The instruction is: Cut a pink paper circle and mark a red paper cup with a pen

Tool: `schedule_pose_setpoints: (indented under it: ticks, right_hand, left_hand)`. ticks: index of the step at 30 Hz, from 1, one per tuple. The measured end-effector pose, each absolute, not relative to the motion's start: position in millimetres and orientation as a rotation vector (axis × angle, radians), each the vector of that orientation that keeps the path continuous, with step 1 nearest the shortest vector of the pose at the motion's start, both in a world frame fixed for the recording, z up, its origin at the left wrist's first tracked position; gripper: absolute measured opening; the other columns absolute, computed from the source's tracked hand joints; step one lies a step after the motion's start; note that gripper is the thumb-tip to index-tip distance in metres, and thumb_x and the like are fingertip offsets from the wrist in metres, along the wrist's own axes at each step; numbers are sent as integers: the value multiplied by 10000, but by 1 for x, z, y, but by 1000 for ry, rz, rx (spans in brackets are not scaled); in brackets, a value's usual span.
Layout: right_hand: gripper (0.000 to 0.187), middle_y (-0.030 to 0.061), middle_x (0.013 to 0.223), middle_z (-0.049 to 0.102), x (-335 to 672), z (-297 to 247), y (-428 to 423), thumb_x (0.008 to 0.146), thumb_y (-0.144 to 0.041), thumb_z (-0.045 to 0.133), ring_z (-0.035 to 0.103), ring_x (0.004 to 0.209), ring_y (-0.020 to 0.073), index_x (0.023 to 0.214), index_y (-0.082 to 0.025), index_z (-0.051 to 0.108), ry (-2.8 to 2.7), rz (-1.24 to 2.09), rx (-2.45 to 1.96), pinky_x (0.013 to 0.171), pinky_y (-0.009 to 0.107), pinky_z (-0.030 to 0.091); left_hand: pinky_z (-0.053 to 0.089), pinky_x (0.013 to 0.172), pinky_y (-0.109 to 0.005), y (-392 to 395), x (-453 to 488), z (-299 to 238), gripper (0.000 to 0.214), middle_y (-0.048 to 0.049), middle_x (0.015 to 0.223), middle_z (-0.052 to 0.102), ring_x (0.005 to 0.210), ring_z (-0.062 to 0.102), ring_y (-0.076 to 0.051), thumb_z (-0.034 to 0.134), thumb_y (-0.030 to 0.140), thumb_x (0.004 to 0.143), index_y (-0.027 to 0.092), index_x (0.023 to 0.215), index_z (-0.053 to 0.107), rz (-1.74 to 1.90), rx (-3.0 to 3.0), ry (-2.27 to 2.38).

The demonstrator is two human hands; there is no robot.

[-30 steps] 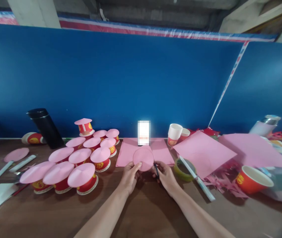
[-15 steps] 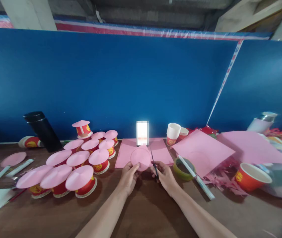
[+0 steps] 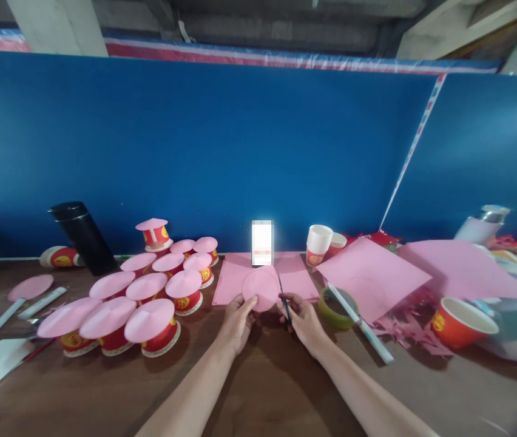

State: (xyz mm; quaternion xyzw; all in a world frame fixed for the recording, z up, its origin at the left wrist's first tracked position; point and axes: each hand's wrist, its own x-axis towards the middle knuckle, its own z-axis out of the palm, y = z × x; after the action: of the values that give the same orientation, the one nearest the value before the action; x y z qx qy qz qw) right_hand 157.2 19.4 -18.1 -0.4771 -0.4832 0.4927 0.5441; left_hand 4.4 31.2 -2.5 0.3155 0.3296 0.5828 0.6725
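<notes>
Between thumb and fingers, my left hand [image 3: 238, 321] pinches a pink paper disc [image 3: 261, 287] by its lower left edge. My right hand [image 3: 303, 320] is closed around slim dark scissors [image 3: 284, 301], whose thin blades point up and away beside the disc's right edge. Their handles are partly hidden by my fingers. Behind the disc lies a stack of pink paper sheets [image 3: 295, 280] on the table. A phone [image 3: 263, 244] with a bright, blurred screen stands upright on its far side.
Several red paper cups with pink cone tops [image 3: 149, 320] stand at left, near a black flask [image 3: 81, 237]. To the right are a tape roll [image 3: 338, 318], a marker-like stick [image 3: 372, 340], stacked cups [image 3: 318, 246], pink sheets [image 3: 372, 273], scraps and a red cup [image 3: 459, 331].
The view has shifted slightly, so the items at left appear a little further right and higher. Both hands keep their grip, with the disc and scissors in almost the same place.
</notes>
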Motion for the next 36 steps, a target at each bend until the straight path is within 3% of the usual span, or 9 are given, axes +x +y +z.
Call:
schedule_pose_setpoints:
  ticks: [8, 15, 23, 36]
  right_hand:
    - [432, -40, 595, 541, 157, -15, 18, 683, -449, 666, 490, 455, 79, 981, -154, 564, -1162, 1177, -1144, 318, 140, 318]
    - [422, -39, 606, 538, 157, -16, 17, 694, -442, 657, 500, 467, 86, 994, -162, 559, -1170, 1176, -1146, 327, 142, 313]
    - [403, -35, 628, 550, 157, -16, 17, 678, -390, 681, 507, 480, 80, 989, -162, 562, -1141, 1212, -1122, 326, 133, 318]
    - [417, -39, 598, 544, 157, -14, 17, 677, -429, 674, 496, 464, 79, 980, -162, 569, -1159, 1186, -1137, 330, 137, 321]
  left_hand:
    - [474, 580, -202, 30, 5, 1, 271, -56, 741, 673, 640, 604, -115, 746, 262, 623, 113, 817, 629, 1303, 683, 745]
    - [452, 500, -153, 32, 4, 0, 301, -26, 712, 648, 570, 565, -69, 774, 267, 586, 123, 812, 639, 1301, 634, 828]
    - [501, 592, -203, 29, 6, 5, 324, -75, 766, 695, 668, 638, -135, 777, 227, 581, 106, 842, 628, 1286, 682, 780]
    - [473, 587, -203, 29, 6, 3, 304, -48, 700, 688, 613, 624, -118, 772, 254, 586, 110, 817, 636, 1288, 682, 780]
